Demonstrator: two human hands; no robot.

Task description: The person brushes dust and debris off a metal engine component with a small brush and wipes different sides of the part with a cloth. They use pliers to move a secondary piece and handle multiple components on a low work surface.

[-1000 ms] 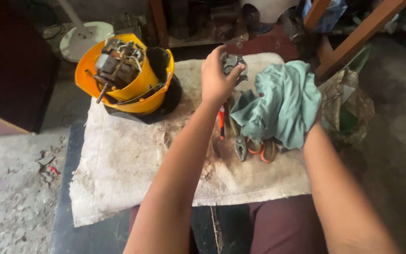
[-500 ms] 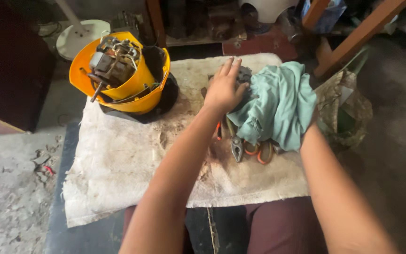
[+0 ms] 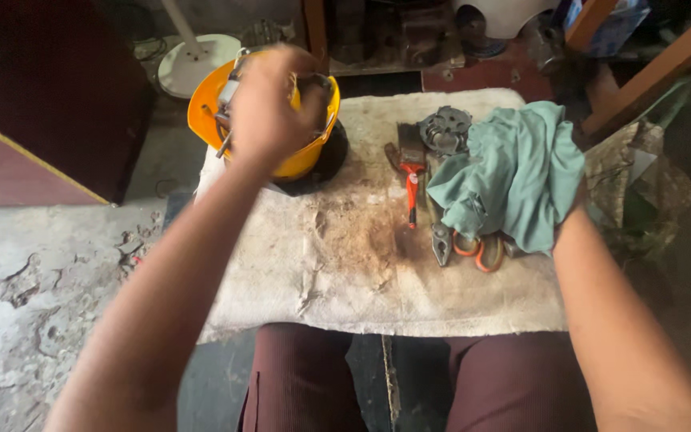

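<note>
I see the yellow bowl-shaped housing (image 3: 297,156) with a motor assembly inside it at the far left corner of the stained white cloth (image 3: 361,256) that covers the table. The left hand (image 3: 269,104) now sits right over that housing, fingers curled down onto the motor parts; the hand hides the contact, so I cannot tell whether its grip is closed on anything or only resting there.

Against the frame 0.5 s ago, this hand has left the round grey metal part (image 3: 444,130), which now lies bare on the cloth to the right of the housing, just beside the teal rag (image 3: 513,176). I judge that the work has shifted from that part to the housing.

The right hand (image 3: 565,216) stays buried under the teal rag, well to the right of the housing; I cannot see its fingers, so its grip is unclear, though it seems bunched in the fabric as before.

Between housing and rag lie 1 red-handled tool (image 3: 412,180), and nearer me pliers (image 3: 441,240) with orange-handled scissors (image 3: 481,250) poking from under the rag.
</note>
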